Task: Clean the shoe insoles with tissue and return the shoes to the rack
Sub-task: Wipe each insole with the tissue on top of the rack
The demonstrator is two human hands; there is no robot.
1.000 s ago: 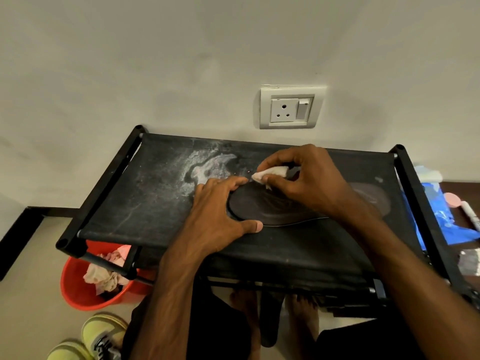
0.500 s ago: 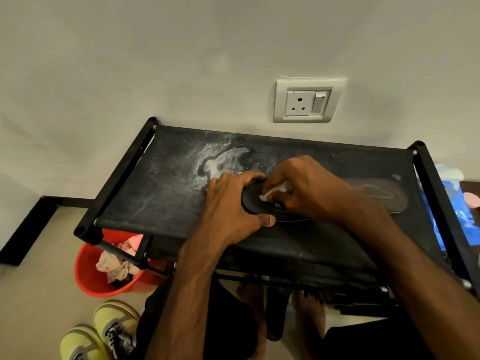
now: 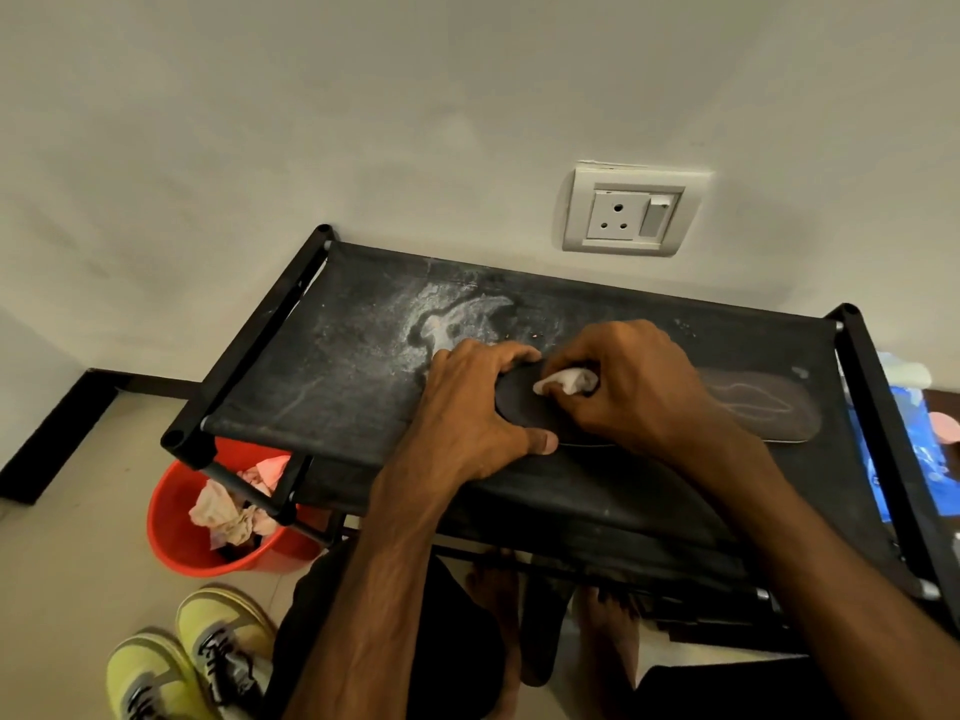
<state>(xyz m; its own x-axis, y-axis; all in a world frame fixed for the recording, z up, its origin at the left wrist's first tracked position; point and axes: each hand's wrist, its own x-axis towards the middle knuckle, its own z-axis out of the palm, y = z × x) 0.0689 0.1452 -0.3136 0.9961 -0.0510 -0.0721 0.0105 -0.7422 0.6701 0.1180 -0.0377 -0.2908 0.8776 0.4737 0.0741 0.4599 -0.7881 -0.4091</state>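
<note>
The dark insole [image 3: 758,407] lay flat on the black fabric top shelf of the shoe rack [image 3: 337,366], lengthwise and right of the shelf's middle, its right end reaching toward the right rail. The left hand [image 3: 467,407] clamped its left end, fingers curled over the far edge and thumb at the near edge. The right hand [image 3: 639,387] pinched a wad of white tissue [image 3: 569,380] and pressed it onto the insole just beside the left fingers. A whitish powdery stain [image 3: 452,319] marked the shelf behind the left hand. Below the rack's front left corner stood a red bucket [image 3: 176,532] holding crumpled tissues [image 3: 228,517]. Yellow-green sneakers [image 3: 223,636] sat on the floor near it. A wall socket [image 3: 631,213] was above the back edge.
</note>
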